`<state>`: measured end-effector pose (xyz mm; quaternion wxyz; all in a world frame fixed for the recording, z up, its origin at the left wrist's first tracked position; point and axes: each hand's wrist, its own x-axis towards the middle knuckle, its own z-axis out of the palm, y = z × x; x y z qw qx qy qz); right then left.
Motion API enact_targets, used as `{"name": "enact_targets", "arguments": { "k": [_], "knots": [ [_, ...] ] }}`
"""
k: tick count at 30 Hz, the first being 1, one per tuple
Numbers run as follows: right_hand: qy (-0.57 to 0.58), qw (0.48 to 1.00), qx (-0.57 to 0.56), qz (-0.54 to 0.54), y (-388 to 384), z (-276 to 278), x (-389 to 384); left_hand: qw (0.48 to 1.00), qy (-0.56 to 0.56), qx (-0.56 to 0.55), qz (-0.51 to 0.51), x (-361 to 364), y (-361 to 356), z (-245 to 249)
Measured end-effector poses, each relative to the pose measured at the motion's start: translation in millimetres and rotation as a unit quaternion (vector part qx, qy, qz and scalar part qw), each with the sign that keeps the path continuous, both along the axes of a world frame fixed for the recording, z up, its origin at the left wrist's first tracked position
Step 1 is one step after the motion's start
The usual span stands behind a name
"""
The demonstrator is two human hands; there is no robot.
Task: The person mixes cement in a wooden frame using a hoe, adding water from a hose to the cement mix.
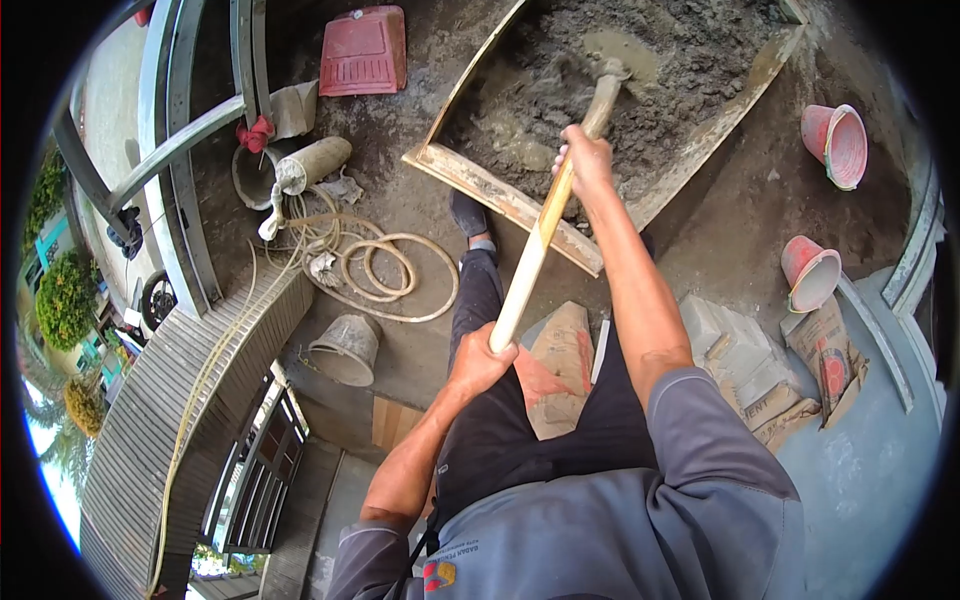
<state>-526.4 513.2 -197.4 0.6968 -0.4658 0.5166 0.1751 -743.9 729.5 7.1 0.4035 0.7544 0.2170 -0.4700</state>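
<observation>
A long wooden-handled hoe (540, 235) slants from my lap up into wet grey mortar (700, 75). Its head is sunk in the mix, so the blade is hidden. Near the handle's butt end, my left hand (482, 358) is wrapped round the wood. Farther up, my right hand (586, 162) grips the same handle, above the mortar's near edge. The mortar lies inside a low wooden frame (500, 195) on the ground, with a watery patch close to the hoe's head.
A coiled hose (385, 268) and a grey bucket (345, 348) lie to the left. Two reddish buckets (835, 145) rest on their sides at right, near stacked blocks (730, 345) and a torn cement bag (825, 350). A red plastic piece (363, 50) sits at upper left.
</observation>
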Motion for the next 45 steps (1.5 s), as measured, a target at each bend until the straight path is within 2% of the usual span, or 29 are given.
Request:
{"name": "enact_targets", "arguments": {
  "k": [2,3,5,7,11,14,17,19,22,24,27,30,31,34,37,41,45],
  "knots": [
    [-0.023,0.999,-0.029,-0.001,-8.8,46.3,21.0,0.999,-0.041,-0.029,0.011,6.9,-2.0,4.7],
    [-0.041,0.998,-0.044,-0.002,-14.8,65.7,38.5,0.999,-0.024,-0.035,0.009,17.2,-2.9,9.1],
    [-0.057,0.997,-0.059,-0.004,-13.6,72.5,54.4,0.999,-0.023,-0.038,-0.003,38.7,0.2,9.4],
    [-0.058,0.997,-0.054,-0.008,-7.0,59.8,76.2,0.999,-0.027,-0.015,-0.017,62.7,3.1,16.7],
    [0.026,0.999,0.019,0.028,63.2,-39.5,37.5,0.999,-0.01,0.035,0.008,46.4,26.8,6.8],
    [0.072,0.996,0.036,0.033,76.8,-47.7,17.7,0.999,0.006,0.047,0.027,42.8,32.1,14.7],
    [0.06,0.997,0.055,0.018,63.6,-16.0,13.6,0.997,-0.006,0.068,-0.022,34.4,31.0,33.2],
    [0.04,0.998,0.044,0.005,52.5,30.4,-4.0,0.997,0.004,0.065,-0.044,12.7,33.5,50.7],
    [0.002,1.0,0.002,-0.013,29.2,81.8,17.5,1.0,0.003,-0.017,0.008,20.6,27.2,63.0],
    [-0.041,0.999,-0.02,0.002,10.1,98.4,46.6,0.999,-0.012,-0.042,0.015,41.4,20.8,51.4],
    [-0.072,0.996,-0.048,0.003,-12.8,69.4,86.7,0.997,-0.04,-0.072,0.007,75.0,14.9,16.2],
    [-0.083,0.996,-0.04,-0.011,-6.0,15.7,102.2,0.997,-0.062,-0.036,-0.041,105.4,19.0,-10.7],
    [-0.074,0.997,-0.034,0.004,3.6,2.9,100.9,0.997,-0.054,-0.046,-0.021,103.8,24.2,-17.5],
    [-0.019,0.999,-0.017,0.029,50.3,-38.9,81.4,0.999,0.037,-0.032,0.018,89.5,41.7,-16.7],
    [0.021,0.997,-0.011,0.072,81.7,-68.8,45.0,0.999,0.04,0.014,0.025,69.1,48.1,-6.1],
    [0.036,0.999,0.012,0.024,82.3,-32.4,6.7,0.999,0.007,0.033,-0.019,27.0,65.1,-3.3],
    [0.007,1.0,0.002,-0.019,66.2,53.2,-17.8,0.999,-0.011,-0.008,-0.035,-25.0,77.5,1.8]
  ]
}}
